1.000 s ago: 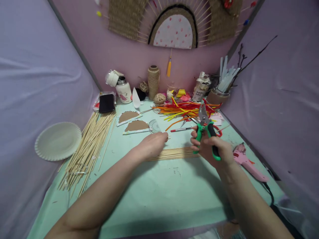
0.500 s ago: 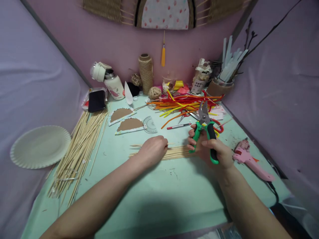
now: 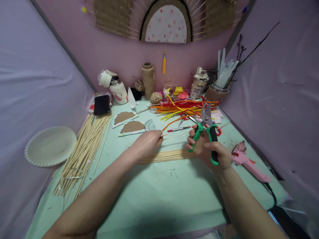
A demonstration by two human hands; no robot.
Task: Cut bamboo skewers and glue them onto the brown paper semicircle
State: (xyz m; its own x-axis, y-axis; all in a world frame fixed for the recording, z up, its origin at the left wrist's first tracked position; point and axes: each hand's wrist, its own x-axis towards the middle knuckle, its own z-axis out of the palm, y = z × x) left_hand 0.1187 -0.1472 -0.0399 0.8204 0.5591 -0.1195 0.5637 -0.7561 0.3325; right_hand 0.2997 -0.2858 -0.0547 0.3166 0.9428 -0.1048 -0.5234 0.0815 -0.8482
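My right hand (image 3: 209, 149) is wrapped round the handles of green and black pruning shears (image 3: 206, 127), whose blades point up and stand apart. Closed over thin sticks (image 3: 163, 136) is my left hand (image 3: 148, 142), raised a little above the mat, with stick tips showing at the fingers. Below both hands lies a row of parallel bamboo sticks (image 3: 171, 155), its left end partly behind my left forearm. Two brown half-round cardboard pieces (image 3: 133, 126) and a clear protractor (image 3: 150, 125) lie just beyond my left hand.
Many bamboo sticks (image 3: 84, 149) and a white plate (image 3: 51, 146) lie at the left. Coloured strips (image 3: 179, 108), a twine spool (image 3: 148, 81) and a bottle (image 3: 119, 91) are at the back. A pink glue gun (image 3: 249, 164) lies at the right.
My left hand has moved up and slightly left, away from the row of sticks, with thin sticks in it. The view has tilted up a little. My right hand still holds the shears.
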